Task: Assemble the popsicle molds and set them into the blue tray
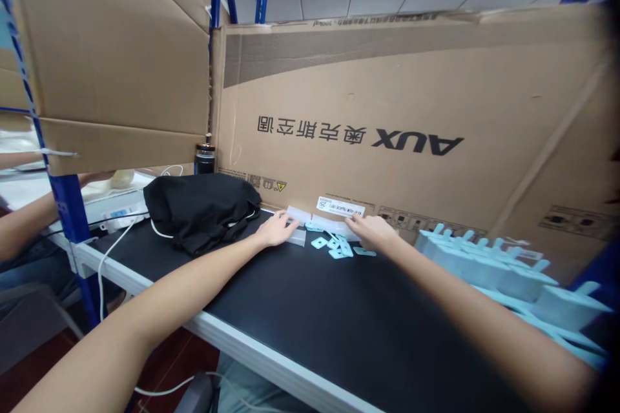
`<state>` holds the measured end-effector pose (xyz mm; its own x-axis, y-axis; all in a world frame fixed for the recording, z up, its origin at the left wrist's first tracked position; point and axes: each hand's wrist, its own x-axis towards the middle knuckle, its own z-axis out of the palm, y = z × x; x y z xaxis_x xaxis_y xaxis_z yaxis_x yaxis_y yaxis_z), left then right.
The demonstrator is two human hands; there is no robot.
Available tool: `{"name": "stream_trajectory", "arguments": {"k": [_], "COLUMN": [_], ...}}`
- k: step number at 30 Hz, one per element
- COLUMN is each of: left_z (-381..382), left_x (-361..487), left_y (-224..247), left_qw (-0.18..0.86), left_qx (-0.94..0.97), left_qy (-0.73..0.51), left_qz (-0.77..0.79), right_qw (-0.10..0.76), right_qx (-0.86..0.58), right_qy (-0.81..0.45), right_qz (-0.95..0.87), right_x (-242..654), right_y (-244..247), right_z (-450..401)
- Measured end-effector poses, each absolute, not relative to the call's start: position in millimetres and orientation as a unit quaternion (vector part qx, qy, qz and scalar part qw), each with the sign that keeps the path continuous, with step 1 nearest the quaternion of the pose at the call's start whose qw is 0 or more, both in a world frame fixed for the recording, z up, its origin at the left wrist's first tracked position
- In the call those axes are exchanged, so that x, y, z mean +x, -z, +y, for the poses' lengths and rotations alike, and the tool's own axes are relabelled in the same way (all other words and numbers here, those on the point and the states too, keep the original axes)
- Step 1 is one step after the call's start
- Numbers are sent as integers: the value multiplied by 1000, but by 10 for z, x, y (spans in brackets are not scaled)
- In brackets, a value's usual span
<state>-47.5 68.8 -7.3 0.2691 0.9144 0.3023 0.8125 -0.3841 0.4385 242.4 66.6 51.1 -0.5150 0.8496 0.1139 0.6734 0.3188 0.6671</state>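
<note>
My left hand (278,230) lies at the back of the table with its fingers apart, touching or just beside a small translucent plastic piece (296,238). A second pale translucent piece (299,214) stands behind those fingertips. My right hand (372,232) has its fingers curled at the right end of a long whitish translucent strip (334,226), apparently gripping it; the fingertips are partly hidden. Between my hands lie several small light blue flat pieces (341,247), some with square holes, loosely heaped. One light blue piece (364,251) lies just below my right hand.
A large cardboard panel (339,84) walls off the back. Black cloth (201,210) and a dark jar (205,158) are at left. Light blue moulds with upright sticks (489,264) stand at right. A white cable (104,264) hangs over the table edge. Another person's arm (29,226) shows far left.
</note>
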Motion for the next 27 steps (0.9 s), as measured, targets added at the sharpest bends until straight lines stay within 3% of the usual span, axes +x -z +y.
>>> {"name": "stream_trajectory", "arguments": {"k": [18, 27], "left_z": [794, 801], "left_x": [-496, -502], "left_y": [133, 133], "left_qw": [114, 126], "left_qx": [789, 774], "left_qy": [-273, -317], "left_qz": [539, 533], "right_qw": [58, 89], "right_qx": [504, 494], "right_qy": [-358, -399], "right_qz": [784, 768], "right_x": [2260, 2246], "right_y": [-763, -899], "right_z": [607, 502]}}
